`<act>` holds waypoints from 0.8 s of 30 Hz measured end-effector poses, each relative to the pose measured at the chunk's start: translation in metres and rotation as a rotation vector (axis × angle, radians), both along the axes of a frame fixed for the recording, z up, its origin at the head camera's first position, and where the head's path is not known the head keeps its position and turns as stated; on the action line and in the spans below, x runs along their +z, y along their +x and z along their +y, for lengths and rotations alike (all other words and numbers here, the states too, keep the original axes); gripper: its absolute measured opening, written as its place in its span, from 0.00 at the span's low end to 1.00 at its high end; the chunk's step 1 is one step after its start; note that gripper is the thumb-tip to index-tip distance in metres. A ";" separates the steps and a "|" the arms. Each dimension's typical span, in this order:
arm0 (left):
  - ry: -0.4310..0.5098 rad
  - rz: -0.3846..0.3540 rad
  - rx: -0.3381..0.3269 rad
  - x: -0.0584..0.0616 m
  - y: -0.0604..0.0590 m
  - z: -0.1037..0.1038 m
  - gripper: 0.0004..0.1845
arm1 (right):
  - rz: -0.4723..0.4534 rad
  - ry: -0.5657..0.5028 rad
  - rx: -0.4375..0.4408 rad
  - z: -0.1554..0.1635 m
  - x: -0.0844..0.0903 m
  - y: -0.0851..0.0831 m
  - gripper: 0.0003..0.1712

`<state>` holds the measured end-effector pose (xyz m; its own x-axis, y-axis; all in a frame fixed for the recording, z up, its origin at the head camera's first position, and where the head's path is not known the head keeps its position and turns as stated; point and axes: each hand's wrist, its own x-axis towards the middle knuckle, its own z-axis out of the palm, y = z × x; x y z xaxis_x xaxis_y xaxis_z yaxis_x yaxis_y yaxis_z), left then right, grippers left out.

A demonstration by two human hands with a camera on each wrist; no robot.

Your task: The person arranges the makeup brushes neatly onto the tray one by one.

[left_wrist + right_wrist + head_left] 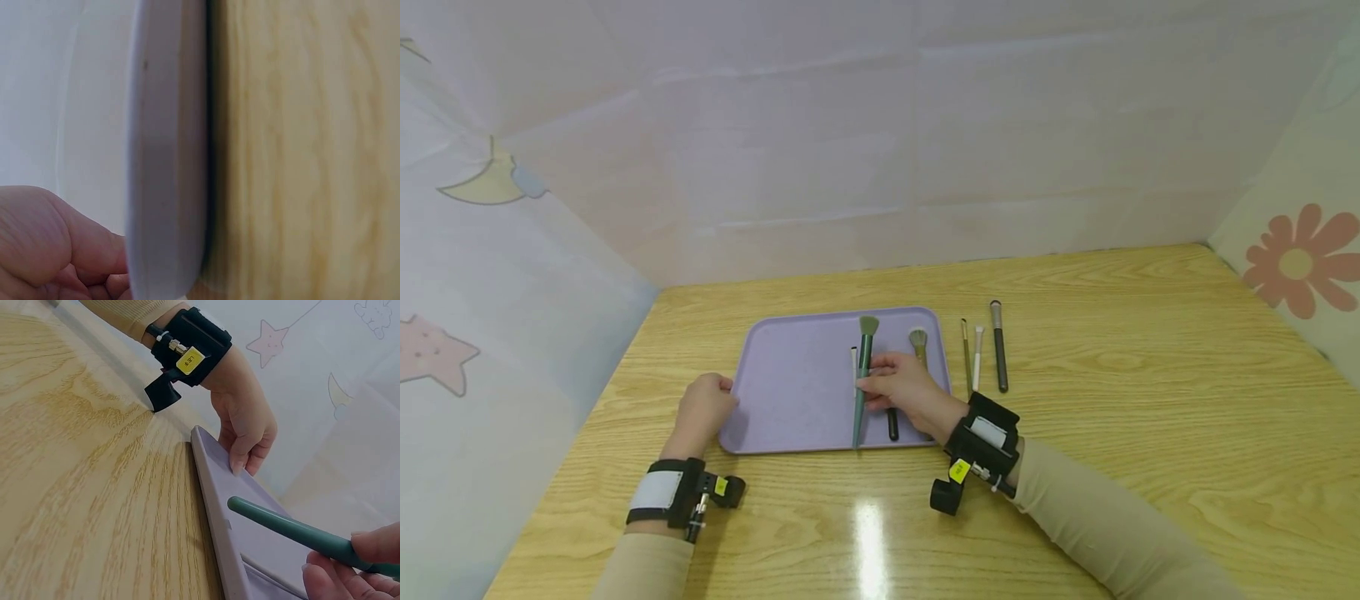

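Observation:
My right hand (901,385) pinches a green makeup brush (862,367) between thumb and fingers, over the lilac tray (797,383). Its bristles point to the far side in the head view; the rounded handle end shows in the right wrist view. Partly behind that hand, a fluffy-headed brush (918,337), a black-handled brush (892,423) and a slim white brush (853,360) lie on the tray. At the tray's left edge my left hand (703,408) grips the rim, thumb on the rim and fingers curled beside it.
Right of the tray, three brushes lie on the wooden table (1120,400): a thin olive-handled brush (966,350), a white-handled brush (977,357) and a thicker black brush (999,354). A pale fabric backdrop (805,150) rises behind the table.

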<state>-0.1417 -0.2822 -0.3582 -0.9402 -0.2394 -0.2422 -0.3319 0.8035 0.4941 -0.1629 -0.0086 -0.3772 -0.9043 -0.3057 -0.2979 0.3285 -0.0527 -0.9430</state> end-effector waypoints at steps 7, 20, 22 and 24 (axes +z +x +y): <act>-0.006 -0.002 0.000 -0.001 -0.001 -0.001 0.19 | 0.015 0.017 -0.013 -0.006 -0.001 -0.002 0.16; -0.001 -0.002 0.007 -0.001 0.000 0.000 0.19 | 0.038 0.043 -0.010 -0.020 0.004 -0.003 0.15; 0.001 -0.001 0.006 -0.001 0.000 0.000 0.19 | 0.044 0.049 -0.008 -0.022 0.004 -0.004 0.16; 0.001 0.000 0.005 -0.001 0.000 0.000 0.19 | 0.051 0.054 -0.005 -0.023 0.004 -0.004 0.17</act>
